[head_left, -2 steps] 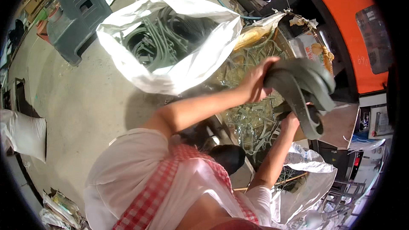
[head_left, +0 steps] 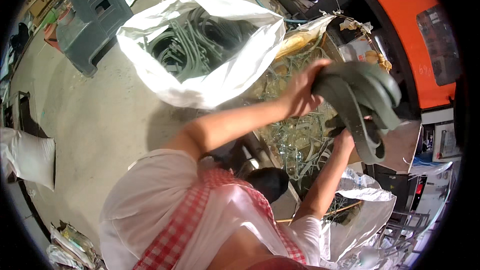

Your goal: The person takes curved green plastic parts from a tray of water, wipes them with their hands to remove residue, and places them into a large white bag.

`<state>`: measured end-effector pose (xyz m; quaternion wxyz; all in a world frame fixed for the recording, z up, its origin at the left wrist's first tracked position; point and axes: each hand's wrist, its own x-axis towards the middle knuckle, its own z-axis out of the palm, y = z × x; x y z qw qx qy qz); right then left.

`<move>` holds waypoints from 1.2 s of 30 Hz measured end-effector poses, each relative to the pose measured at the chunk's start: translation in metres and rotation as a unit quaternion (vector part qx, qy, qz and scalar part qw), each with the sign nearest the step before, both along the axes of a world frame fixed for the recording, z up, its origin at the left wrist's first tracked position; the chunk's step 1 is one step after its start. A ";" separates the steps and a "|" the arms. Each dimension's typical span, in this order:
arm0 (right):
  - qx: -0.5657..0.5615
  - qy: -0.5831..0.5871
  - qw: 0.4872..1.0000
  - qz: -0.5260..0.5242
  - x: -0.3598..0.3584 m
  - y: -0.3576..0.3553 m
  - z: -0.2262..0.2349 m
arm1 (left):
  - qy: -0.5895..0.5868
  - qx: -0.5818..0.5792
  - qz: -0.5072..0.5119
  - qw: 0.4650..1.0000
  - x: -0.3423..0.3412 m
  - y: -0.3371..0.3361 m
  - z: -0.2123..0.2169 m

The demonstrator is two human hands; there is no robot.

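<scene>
Warm, fairly bright light falls from above, washing out the white sack [head_left: 200, 85] and the person's pale shirt [head_left: 150, 205] with glare. The concrete floor [head_left: 100, 120] dims toward the rim, where the fisheye bends edges into black, and the raised left hand [head_left: 302, 92] looks slightly soft.

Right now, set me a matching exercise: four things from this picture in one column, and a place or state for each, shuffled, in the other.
Things:
1. bundle of grey-green loops
2. white woven sack
3. grey plastic stool
4. left hand

Places or states:
A. standing on the concrete floor, upper left
B. gripping the bundle at its upper end
C. mouth open, more grey-green loops inside
D. held up between both hands

Pairs: 1-D, 2-C, 3-A, 4-B
</scene>
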<state>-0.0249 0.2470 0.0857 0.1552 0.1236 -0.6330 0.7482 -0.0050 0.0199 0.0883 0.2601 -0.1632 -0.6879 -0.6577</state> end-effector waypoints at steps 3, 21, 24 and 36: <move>0.014 0.022 0.997 0.077 0.006 -0.058 0.049 | 0.051 0.009 0.035 0.998 0.024 -0.053 0.044; 0.670 -0.032 0.706 0.227 -0.046 -0.411 -0.065 | -0.349 0.349 0.166 0.854 0.116 -0.419 -0.058; 0.720 -0.063 0.646 0.245 -0.054 -0.417 -0.087 | -0.323 0.390 0.184 0.842 0.111 -0.421 -0.068; 0.388 0.077 0.887 0.237 -0.001 -0.283 0.048 | -0.077 -0.109 0.456 0.880 0.119 -0.367 -0.051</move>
